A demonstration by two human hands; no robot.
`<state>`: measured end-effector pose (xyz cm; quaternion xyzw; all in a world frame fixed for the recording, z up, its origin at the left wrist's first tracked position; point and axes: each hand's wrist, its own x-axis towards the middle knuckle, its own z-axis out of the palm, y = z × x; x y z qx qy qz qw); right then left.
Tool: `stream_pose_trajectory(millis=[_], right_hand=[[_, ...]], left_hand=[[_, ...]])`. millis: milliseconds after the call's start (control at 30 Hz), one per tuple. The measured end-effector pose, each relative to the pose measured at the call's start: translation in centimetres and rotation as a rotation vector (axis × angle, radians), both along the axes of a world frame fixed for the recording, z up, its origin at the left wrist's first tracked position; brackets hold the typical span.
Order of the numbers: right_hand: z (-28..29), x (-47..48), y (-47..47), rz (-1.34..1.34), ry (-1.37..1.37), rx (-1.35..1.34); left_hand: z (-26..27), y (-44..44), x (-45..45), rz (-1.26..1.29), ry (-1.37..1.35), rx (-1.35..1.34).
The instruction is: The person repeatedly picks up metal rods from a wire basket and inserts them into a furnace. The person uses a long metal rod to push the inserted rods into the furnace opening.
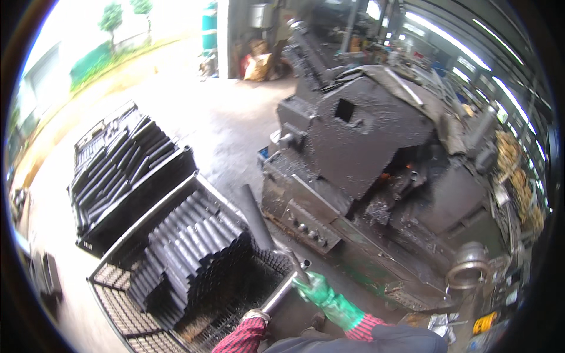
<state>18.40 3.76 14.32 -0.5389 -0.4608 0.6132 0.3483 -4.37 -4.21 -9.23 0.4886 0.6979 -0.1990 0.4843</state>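
Observation:
My right hand (pixel 315 287), in a green rubber glove with a red striped cuff, grips a metal rod-like handle (pixel 298 267) above the near rim of a mesh-sided metal bin. Just beyond the handle a dark metal tube (pixel 257 216) stands tilted along the bin's right side. Whether handle and tube are joined is unclear. A small hollow pipe end (pixel 305 264) shows beside the glove. My left hand (pixel 256 314) is at the bin's rim (pixel 280 292); its fingers are hidden. Stacked dark tubes (pixel 190 242) lie inside the bin.
Behind the bin stands a second crate (pixel 137 194) heaped with dark tubes. A large grimy machine (pixel 366 132) rises at right, with an orange glow (pixel 386 175) inside its opening. A round metal fitting (pixel 468 271) and a yellow object (pixel 484 323) are at lower right.

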Motion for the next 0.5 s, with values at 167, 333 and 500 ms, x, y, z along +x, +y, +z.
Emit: stream_pose_trajectory(millis=[167, 333, 500], right_hand=[[9.3, 9.6, -8.3, -0.407, -0.067, -0.002], [9.3, 15.8, -11.7, -0.734, -0.165, 0.174], [4.6, 19.2, -15.3, -0.985, -0.170, 0.083]], left_hand=[[-10.7, 1.0, -0.5, -0.176, 0.012, -0.051], [-11.4, 0.7, -2.6, -0.134, -0.185, 0.001], [-10.5, 1.1, -6.9, 0.078, -1.872, -0.373]])
